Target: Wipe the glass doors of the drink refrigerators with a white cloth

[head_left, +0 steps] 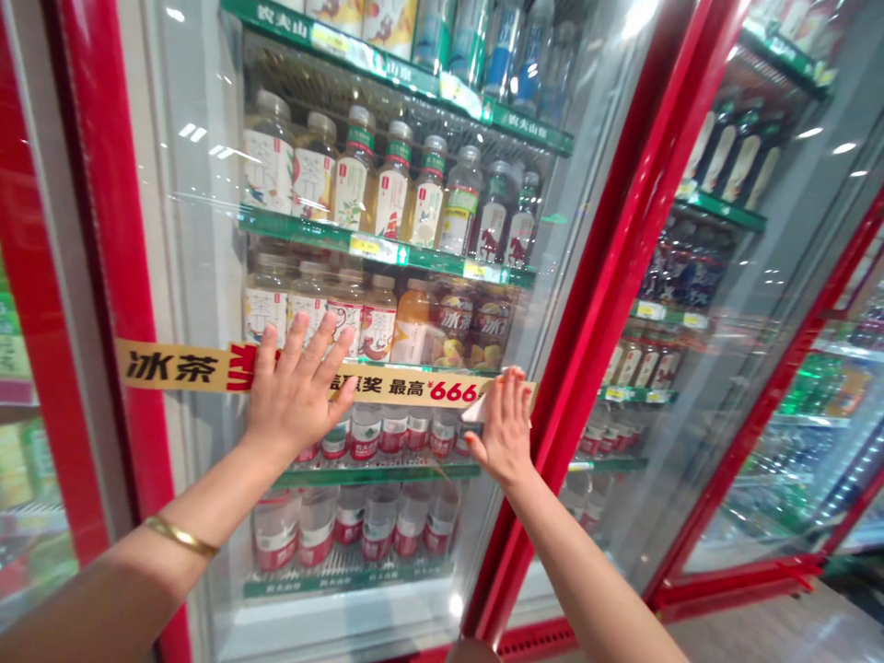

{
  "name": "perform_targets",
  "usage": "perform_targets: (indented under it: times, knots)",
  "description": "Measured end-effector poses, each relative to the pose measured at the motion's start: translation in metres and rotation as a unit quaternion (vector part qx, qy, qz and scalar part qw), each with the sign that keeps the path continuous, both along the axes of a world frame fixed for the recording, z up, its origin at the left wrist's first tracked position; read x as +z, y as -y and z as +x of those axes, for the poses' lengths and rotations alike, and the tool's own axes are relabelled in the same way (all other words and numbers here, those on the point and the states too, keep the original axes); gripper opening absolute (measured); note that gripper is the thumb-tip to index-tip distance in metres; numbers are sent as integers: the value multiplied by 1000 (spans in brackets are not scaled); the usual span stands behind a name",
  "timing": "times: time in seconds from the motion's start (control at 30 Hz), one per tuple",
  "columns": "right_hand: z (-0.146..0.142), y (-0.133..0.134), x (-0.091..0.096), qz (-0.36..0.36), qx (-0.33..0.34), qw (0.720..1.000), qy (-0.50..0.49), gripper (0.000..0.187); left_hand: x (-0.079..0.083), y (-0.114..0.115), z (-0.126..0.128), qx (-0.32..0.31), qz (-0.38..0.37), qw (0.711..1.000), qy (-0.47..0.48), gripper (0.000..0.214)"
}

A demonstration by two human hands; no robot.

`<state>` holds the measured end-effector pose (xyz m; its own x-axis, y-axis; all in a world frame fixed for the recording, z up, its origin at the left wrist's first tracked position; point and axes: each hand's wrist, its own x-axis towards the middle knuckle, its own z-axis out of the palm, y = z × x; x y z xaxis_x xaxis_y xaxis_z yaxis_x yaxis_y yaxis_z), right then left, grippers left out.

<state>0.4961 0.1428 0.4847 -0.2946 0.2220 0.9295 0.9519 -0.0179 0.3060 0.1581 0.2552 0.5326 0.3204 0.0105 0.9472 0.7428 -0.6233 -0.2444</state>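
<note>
My left hand (296, 387) lies flat on the glass door (200, 460), fingers spread, with nothing in it. It covers part of a yellow promotional strip (172, 366) stuck across the glass. Near the strip's right end, my right hand (507, 424) presses a white tissue (473, 412) against the glass, its fingers straight and close together. Most of the tissue is hidden under that hand. Behind the glass, tea bottles (352, 175) and red-labelled water bottles (377, 525) stand in rows on shelves.
Red door frames (600, 249) run down both sides of this glass door. Another drinks cooler with shelved bottles (746, 138) stands to the right. A green price rail (318, 230) edges the shelf inside. Grey floor (773, 626) shows at the lower right.
</note>
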Motion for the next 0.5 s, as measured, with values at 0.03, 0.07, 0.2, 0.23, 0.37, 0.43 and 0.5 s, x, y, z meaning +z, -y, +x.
perform_targets:
  times: [0.03,0.07,0.2,0.23,0.37,0.43,0.5]
  knots:
    - [-1,-3,13,20,-8,999,-45,96,0,0,0,-2,0,1000,0,90]
    - [-6,-8,26,38,-16,995,-87,96,0,0,0,-7,0,1000,1,90]
    - [-40,-23,45,7,-3,999,-51,98,-1,-2,-1,-27,-5,1000,14,92]
    - [-42,-22,40,-20,9,1000,5,96,-1,-2,-1,-25,-4,1000,13,93]
    - [-16,-3,30,-45,30,995,86,87,0,-1,0,-4,11,1000,1,91]
    - [-11,-3,44,2,9,1000,-2,87,1,1,2,1,13,1000,-5,91]
    - [-27,-14,60,56,-19,993,-106,88,2,3,2,-4,16,1000,-5,91]
